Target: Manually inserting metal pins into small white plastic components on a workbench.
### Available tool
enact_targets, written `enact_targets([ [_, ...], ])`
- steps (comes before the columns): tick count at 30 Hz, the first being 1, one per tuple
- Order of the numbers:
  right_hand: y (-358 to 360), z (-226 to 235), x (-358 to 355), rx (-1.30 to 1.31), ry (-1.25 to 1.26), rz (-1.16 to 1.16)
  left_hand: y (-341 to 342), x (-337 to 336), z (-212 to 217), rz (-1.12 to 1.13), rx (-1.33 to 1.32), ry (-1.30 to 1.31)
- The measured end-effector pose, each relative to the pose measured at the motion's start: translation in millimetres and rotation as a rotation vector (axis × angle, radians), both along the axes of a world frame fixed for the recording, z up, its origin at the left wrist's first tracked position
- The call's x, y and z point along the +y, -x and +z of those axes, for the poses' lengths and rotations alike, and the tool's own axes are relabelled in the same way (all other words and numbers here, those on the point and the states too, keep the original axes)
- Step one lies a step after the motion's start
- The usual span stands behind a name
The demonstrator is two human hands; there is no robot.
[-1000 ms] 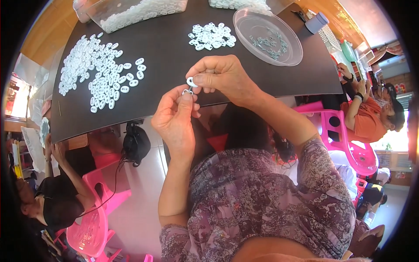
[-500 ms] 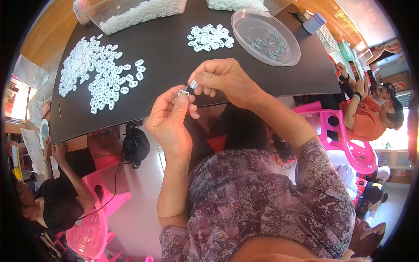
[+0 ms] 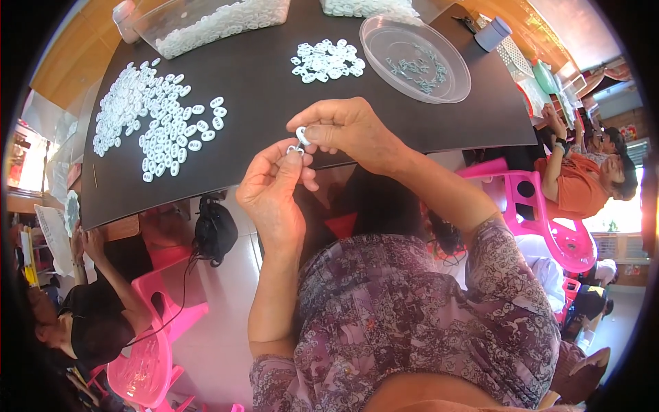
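Head view: left hand [image 3: 274, 189] pinches a small metal clip [image 3: 294, 149] in closed fingers; touching, just above right, the right hand [image 3: 350, 130] pinches a white oval piece [image 3: 302, 135]. Beyond, more white pieces [image 3: 154, 120] cover the dark tabletop [image 3: 261, 96].

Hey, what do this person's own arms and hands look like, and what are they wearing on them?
Both are bare: the left hand and right hand show no gloves, and no rings or watch can be seen. The forearms are uncovered to about the elbow. Short sleeves of a purple-grey blouse with a busy floral pattern cover the upper arms.
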State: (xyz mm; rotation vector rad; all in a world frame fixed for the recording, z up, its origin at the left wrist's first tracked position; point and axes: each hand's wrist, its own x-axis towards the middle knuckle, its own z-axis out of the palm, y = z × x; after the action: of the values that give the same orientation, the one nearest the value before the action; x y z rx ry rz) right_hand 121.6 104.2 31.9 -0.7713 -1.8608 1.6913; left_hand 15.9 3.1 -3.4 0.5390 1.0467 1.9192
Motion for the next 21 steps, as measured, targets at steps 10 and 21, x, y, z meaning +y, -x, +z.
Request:
enact_targets([
  [10,-6.3,-6.9,5.4,0.016,-0.06,0.016,-1.7,-4.2,3.6,0.037,0.102,0.079],
  [21,-6.1,-12.3,-1.4,0.043,-0.065,-0.02,-3.9,-6.5,2.3,0.035,0.135,0.095],
])
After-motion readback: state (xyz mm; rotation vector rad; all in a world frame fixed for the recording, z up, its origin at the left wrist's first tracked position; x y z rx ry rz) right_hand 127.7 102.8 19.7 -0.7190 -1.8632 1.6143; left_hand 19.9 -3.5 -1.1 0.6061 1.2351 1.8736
